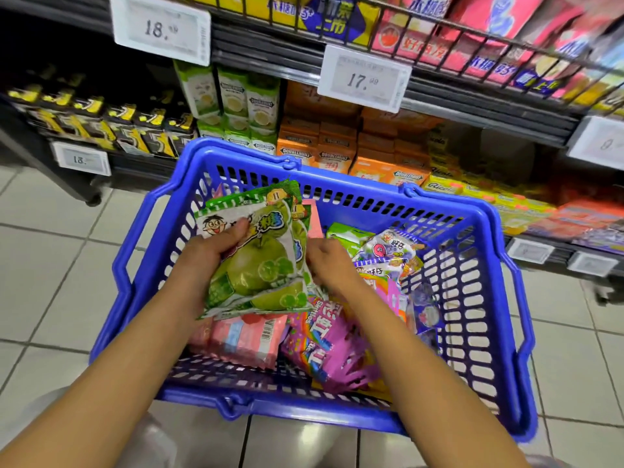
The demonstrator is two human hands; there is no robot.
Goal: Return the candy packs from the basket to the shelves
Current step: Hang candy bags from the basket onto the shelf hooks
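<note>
a shop's candy aisle: stocked shelves [472, 106] of boxed gum and sweets, price tags [364, 77] reading 18 and 17.99 clipped to the shelf edges, a blue shopping basket [489, 231], pale tiled floor [50, 248].

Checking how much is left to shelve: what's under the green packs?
Below the green packs held by the left hand lie a pink pack and a purple Skittles bag. Anything deeper is covered.
</note>
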